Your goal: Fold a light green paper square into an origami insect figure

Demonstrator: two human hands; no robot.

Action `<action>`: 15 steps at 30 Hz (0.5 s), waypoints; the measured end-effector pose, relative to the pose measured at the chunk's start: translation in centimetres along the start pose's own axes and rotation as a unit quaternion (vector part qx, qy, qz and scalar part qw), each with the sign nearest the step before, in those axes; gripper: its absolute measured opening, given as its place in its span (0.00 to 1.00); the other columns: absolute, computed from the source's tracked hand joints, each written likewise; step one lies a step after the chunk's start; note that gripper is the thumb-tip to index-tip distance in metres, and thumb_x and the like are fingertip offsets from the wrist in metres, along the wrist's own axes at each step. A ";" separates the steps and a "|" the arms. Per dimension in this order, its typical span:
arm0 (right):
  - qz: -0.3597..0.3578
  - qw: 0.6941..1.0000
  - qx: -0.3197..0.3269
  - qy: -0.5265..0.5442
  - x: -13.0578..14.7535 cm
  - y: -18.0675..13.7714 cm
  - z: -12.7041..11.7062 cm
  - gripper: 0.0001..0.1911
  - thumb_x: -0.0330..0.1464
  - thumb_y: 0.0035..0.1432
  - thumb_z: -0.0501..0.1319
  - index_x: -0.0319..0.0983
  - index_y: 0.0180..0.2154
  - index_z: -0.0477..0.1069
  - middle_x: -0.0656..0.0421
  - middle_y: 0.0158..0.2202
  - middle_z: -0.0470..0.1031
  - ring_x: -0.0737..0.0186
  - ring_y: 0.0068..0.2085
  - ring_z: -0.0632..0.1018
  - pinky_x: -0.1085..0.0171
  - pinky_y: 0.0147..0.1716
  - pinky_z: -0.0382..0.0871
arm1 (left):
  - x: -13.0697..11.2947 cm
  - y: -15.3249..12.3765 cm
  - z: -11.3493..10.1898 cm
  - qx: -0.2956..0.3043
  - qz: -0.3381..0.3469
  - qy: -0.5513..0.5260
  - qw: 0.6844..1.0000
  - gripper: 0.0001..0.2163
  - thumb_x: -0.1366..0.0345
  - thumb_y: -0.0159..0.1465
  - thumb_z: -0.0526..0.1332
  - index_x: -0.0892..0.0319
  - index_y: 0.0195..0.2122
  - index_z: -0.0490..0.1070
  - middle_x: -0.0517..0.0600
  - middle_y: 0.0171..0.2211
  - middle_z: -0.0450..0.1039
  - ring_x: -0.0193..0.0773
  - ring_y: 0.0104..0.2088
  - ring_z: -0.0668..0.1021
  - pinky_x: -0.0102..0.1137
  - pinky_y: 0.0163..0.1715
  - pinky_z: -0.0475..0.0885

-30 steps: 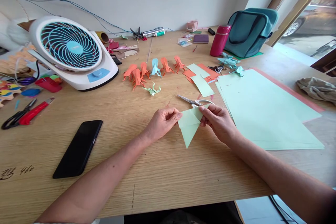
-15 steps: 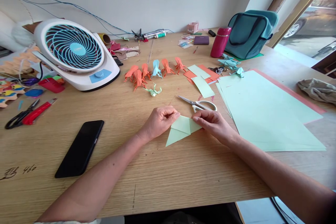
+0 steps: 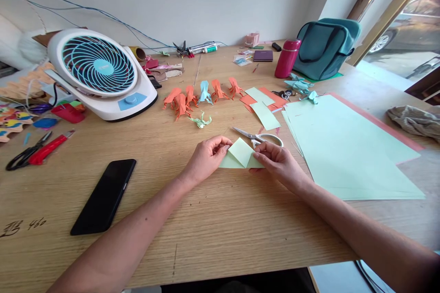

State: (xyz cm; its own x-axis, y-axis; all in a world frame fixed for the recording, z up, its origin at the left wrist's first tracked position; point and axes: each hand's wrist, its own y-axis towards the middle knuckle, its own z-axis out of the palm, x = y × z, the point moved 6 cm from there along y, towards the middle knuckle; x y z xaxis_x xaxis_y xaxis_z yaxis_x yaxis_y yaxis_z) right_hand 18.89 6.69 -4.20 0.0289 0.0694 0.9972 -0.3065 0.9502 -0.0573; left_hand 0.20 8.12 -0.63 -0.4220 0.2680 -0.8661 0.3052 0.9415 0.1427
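Note:
Between my hands is a folded piece of pale green paper, with a diamond-shaped flap on top of a wider triangular layer. My left hand pinches its left side between thumb and fingers. On the right side, my right hand grips the paper, thumb on top and a fingertip showing under the lower edge. Just beyond my right hand lie white-handled scissors, blades pointing left. Farther off stands a small green folded paper figure, in front of several orange paper figures and a blue one.
Large green sheets lie at the right, with cut strips near them. A black phone and red-handled cutter are at the left. A fan, pink bottle and teal bag stand farther back.
The paper's lower left point has swung up, so its bottom edge now runs nearly level. The flap on top now shows as a diamond. Both hands keep hold of the sides.

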 end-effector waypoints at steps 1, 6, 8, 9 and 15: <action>-0.001 1.000 0.006 0.002 0.0 0.0 0.2 0.20 0.50 0.54 0.68 0.41 0.31 0.69 0.61 0.29 0.72 0.63 0.29 0.76 0.61 0.32 0.75 | 0.0 0.0 0.0 -0.007 0.001 -0.001 1.000 0.08 0.65 0.67 0.56 0.60 0.40 0.74 0.49 0.33 0.77 0.35 0.33 0.76 0.27 0.33 0.69; -0.001 0.999 0.026 0.021 0.1 -0.2 1.2 0.20 0.51 0.54 0.68 0.42 0.31 0.69 0.62 0.28 0.71 0.67 0.26 0.73 0.63 0.29 0.74 | -0.2 -0.5 -0.1 -0.057 0.021 0.025 0.998 0.03 0.65 0.66 0.60 0.58 0.35 0.70 0.46 0.31 0.73 0.32 0.30 0.73 0.25 0.29 0.67; 0.001 0.999 0.029 0.030 0.2 -0.3 1.5 0.20 0.51 0.54 0.68 0.42 0.31 0.68 0.63 0.28 0.70 0.68 0.26 0.72 0.64 0.28 0.74 | -0.5 -0.7 -0.4 -0.088 0.043 0.076 0.992 0.04 0.67 0.64 0.61 0.58 0.33 0.68 0.46 0.32 0.70 0.32 0.30 0.71 0.25 0.29 0.65; 0.002 0.999 0.029 0.034 0.1 -0.4 1.6 0.20 0.50 0.55 0.68 0.42 0.31 0.68 0.63 0.28 0.70 0.67 0.27 0.72 0.64 0.29 0.74 | -0.7 -0.7 -0.4 -0.099 0.054 0.102 0.988 0.04 0.68 0.64 0.61 0.58 0.31 0.68 0.47 0.32 0.69 0.32 0.30 0.70 0.26 0.29 0.64; -0.002 0.997 0.075 -0.003 -0.5 -0.9 2.3 0.15 0.46 0.62 0.63 0.42 0.36 0.67 0.61 0.31 0.70 0.65 0.33 0.73 0.64 0.33 0.72 | -1.0 -0.8 -0.1 -0.055 0.042 0.120 0.990 0.07 0.69 0.64 0.59 0.60 0.28 0.69 0.45 0.27 0.70 0.31 0.28 0.69 0.26 0.30 0.62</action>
State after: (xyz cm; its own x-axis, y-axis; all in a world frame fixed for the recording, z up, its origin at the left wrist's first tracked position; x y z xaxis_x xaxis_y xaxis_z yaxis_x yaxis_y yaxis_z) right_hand 17.00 5.11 -4.52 0.0258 0.0629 0.9977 -0.4446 0.8946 -0.0449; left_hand 0.29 7.16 0.22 -0.5947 0.3739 -0.7117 0.2578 0.9272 0.2717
